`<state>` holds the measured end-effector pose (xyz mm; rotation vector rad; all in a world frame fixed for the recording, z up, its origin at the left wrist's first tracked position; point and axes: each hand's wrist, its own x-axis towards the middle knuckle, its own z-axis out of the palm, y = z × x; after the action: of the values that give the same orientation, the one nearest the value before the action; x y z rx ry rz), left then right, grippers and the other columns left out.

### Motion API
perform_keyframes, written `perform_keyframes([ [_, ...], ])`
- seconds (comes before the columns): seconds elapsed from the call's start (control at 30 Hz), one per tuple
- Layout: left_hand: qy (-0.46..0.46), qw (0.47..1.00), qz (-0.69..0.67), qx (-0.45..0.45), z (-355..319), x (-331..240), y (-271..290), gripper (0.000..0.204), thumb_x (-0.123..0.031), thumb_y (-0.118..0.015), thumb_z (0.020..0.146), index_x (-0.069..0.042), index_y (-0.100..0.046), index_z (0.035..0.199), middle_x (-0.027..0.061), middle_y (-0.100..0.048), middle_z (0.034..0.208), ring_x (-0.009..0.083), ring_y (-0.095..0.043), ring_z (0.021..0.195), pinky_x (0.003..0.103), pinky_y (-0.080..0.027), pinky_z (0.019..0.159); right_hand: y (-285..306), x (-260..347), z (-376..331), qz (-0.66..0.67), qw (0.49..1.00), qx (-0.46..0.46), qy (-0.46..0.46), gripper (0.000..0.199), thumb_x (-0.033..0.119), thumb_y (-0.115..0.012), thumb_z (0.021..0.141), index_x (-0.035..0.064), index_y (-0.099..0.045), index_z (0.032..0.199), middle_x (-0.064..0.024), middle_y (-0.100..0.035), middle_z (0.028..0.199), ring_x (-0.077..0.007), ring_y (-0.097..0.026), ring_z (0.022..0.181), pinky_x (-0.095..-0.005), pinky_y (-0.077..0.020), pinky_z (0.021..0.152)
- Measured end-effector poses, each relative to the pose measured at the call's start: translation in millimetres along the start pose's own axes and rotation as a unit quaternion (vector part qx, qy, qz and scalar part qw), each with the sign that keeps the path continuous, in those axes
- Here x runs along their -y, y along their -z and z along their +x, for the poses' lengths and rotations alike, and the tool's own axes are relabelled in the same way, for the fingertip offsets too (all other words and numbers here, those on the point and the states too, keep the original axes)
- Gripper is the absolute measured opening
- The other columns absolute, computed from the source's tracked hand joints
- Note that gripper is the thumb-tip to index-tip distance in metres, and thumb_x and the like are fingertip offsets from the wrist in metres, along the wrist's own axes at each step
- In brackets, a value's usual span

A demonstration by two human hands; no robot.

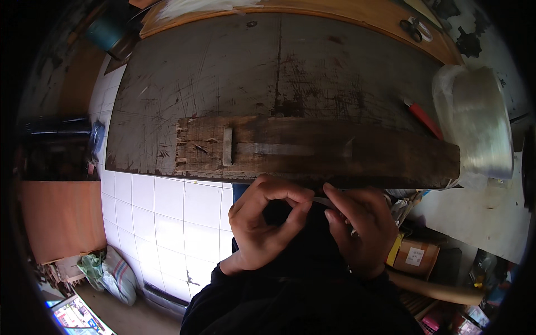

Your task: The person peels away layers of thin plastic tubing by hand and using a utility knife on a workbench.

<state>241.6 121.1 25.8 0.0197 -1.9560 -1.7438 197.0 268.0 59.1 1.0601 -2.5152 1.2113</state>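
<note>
My left hand (267,223) is in front of the table's near edge, thumb and forefinger closed in a pinch on a thin pale strip (322,201). My right hand (365,229) faces it, its curled forefinger and thumb around the strip's other end; its exact material is too small to tell. Just beyond both hands, a long worn wooden board (324,159) lies along the table edge. Across the board's left part rests a short, narrow light-coloured piece (227,146). Neither hand touches the board's top.
The dark scratched table (195,72) carries a red cutter knife (424,119) behind the board. A large roll of clear plastic (480,123) stands at the right. Black-handled scissors (412,30) lie at the far right. A cardboard box (416,258) sits low on the right, near a cardboard tube (438,289).
</note>
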Motion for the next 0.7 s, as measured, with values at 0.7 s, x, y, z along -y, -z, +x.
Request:
perform_keyframes([
  [0.7,-0.100,0.866,0.444,-0.208,7,32,55,0.010,-0.007,-0.060,0.076,-0.006,-0.060,0.086,0.0055,-0.060,0.085,0.0212,-0.057,0.086,0.044,-0.036,0.093,-57,-6,67,0.231,0.965,0.081,-0.096,0.009,0.003,-0.057,0.082,0.0029,-0.057,0.091,-0.0074,-0.061,0.079,-0.0101,-0.056,0.060,-0.0219,-0.0407,0.048],
])
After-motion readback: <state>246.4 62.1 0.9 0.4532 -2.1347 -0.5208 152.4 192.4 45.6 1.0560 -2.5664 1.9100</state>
